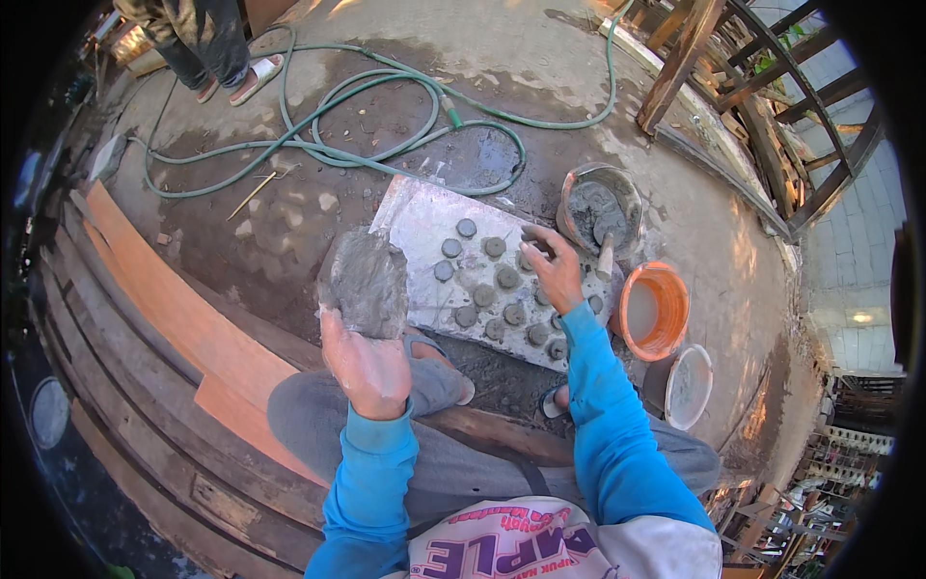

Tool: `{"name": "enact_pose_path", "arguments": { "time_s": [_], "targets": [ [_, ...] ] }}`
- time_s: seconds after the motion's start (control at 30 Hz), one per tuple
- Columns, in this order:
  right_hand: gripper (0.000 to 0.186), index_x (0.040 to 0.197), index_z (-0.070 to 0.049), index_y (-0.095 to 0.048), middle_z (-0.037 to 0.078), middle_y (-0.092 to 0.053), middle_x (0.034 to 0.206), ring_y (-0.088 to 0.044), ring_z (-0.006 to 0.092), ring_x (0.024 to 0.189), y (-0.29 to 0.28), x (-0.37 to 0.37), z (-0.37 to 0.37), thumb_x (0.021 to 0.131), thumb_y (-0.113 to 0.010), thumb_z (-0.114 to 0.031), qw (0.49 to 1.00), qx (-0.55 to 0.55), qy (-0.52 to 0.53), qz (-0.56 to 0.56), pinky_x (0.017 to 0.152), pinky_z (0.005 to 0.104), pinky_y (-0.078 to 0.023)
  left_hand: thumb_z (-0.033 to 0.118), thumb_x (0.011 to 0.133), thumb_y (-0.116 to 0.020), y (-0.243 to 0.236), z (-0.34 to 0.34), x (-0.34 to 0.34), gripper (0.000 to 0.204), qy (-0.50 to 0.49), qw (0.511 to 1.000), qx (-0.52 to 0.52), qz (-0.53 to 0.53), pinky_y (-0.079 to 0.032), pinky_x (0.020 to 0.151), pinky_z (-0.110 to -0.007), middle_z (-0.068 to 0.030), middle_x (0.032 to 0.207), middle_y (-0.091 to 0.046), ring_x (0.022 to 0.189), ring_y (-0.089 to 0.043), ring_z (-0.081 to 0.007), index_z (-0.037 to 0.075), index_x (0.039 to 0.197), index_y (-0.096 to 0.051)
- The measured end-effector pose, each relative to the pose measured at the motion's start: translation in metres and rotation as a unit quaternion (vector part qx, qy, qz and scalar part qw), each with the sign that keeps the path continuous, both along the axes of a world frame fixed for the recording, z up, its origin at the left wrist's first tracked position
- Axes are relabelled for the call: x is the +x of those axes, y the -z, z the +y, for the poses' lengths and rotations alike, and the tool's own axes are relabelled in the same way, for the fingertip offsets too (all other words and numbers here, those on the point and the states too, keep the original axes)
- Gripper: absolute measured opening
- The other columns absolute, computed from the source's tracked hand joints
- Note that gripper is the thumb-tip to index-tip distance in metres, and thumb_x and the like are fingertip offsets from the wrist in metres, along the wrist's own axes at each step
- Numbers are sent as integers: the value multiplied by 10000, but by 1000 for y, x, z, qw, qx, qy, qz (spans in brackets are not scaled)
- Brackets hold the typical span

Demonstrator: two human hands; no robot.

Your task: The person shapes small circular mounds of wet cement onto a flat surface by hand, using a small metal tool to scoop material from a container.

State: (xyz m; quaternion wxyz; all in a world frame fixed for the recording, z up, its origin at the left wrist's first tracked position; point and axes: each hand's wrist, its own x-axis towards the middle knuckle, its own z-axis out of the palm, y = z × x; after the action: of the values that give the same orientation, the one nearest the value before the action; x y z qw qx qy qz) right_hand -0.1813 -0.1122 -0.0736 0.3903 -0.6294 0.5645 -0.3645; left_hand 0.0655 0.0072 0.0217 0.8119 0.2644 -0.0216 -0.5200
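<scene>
My left hand (365,365) supports a grey slab-like mass of wet mortar (368,288) from its near edge. Whether a board or plate lies under the mortar is hidden. My right hand (555,270) hovers over a pale, mortar-smeared board (422,227), thumb and fingers curved but apart, with nothing visible between them. Several small round mortar discs (507,278) stand on the board, some close to my right fingertips. Beyond that hand sits a bucket of grey mortar (590,198), with a handled tool (606,259), its far end in the mortar.
Right of the board stand an orange bucket of cloudy water (681,307) and a whitish bucket (691,386). A green hose (333,154) coils across the ground beyond. Wooden planks (174,405) lie at left, a timber frame (680,68) far right. Another person's legs (207,48) show far left.
</scene>
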Motion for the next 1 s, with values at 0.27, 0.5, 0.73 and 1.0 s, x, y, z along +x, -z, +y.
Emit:
{"name": "enact_pose_path", "arguments": {
  "time_s": [0.27, 0.5, 0.73, 1.0],
  "targets": [
    [285, 1103, 0, -634, 67, -654, 934, -592, 109, 792, 55, -70, 138, 863, -649, -152, 975, 212, 53, -32, 683, 257, -486, 271, 981, -374, 7, 2, 12, 422, 19, 995, -46, -89, -399, 1027, -469, -131, 1322, -517, 1201, -510, -302, 30, 1319, -451],
    [299, 1119, -31, -636, 131, -669, 979, -619, 236, 908, 39, -91, 155, 861, -655, -182, 993, 101, 18, 54, 807, 328, -470, 242, 995, -356, -29, 12, 67, 408, 83, 990, -89, -67, -369, 1063, -466, -158, 1336, -518, 1232, -491, -320, 2, 1299, -484],
    [307, 1128, -52, -642, 156, -667, 1014, -632, 260, 896, 8, -130, 169, 861, -659, -204, 990, 123, 59, 46, 816, 368, -480, 248, 980, -421, -6, 10, 143, 435, 232, 972, -19, -15, -352, 1076, -492, -183, 1369, -479, 1276, -446, -340, -48, 1295, -474],
    [373, 1148, -56, -629, 197, -648, 1075, -617, 325, 980, 24, -154, 169, 842, -668, -266, 990, 100, 53, 78, 866, 386, -468, 343, 942, -510, 198, 84, 272, 541, 357, 749, 421, -366, -469, 937, -391, -139, 1298, -507, 1142, -528, -293, -16, 1331, -396]
  ]
}}
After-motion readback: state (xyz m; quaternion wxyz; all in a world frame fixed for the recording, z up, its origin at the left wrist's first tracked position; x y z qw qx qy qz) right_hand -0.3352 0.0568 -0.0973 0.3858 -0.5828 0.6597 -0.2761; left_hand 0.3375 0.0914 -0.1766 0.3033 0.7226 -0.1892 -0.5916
